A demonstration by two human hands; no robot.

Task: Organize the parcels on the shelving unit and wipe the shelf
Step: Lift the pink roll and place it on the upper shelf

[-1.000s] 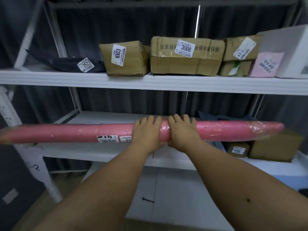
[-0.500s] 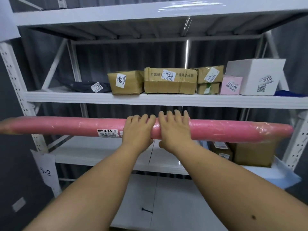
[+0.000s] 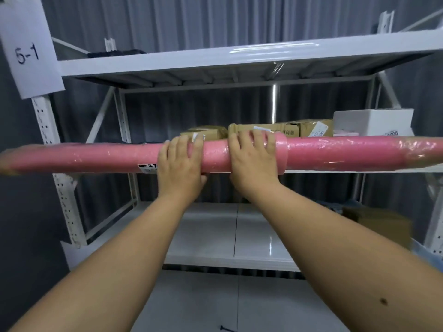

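A long pink foam-wrapped tube parcel (image 3: 96,158) stretches level across the whole view, in front of the middle shelf. My left hand (image 3: 179,168) and my right hand (image 3: 254,161) grip it side by side near its middle. A white label with black digits shows on the tube just left of my left hand. Behind the tube, brown cardboard boxes (image 3: 309,127) and a white box (image 3: 374,121) stand on the middle shelf (image 3: 359,171), partly hidden. The white shelving unit's top shelf (image 3: 215,59) runs above.
A paper sign reading "5-1" (image 3: 27,53) hangs on the left upright. A dark item (image 3: 115,53) lies on the top shelf at left. The lower shelf (image 3: 215,236) holds a brown box (image 3: 386,226) at right. Grey curtain behind.
Both hands have raised the pink tube from the lower shelf's level up to the middle shelf's level. The view has tilted upward, so the top shelf and the "5-1" sign now show.
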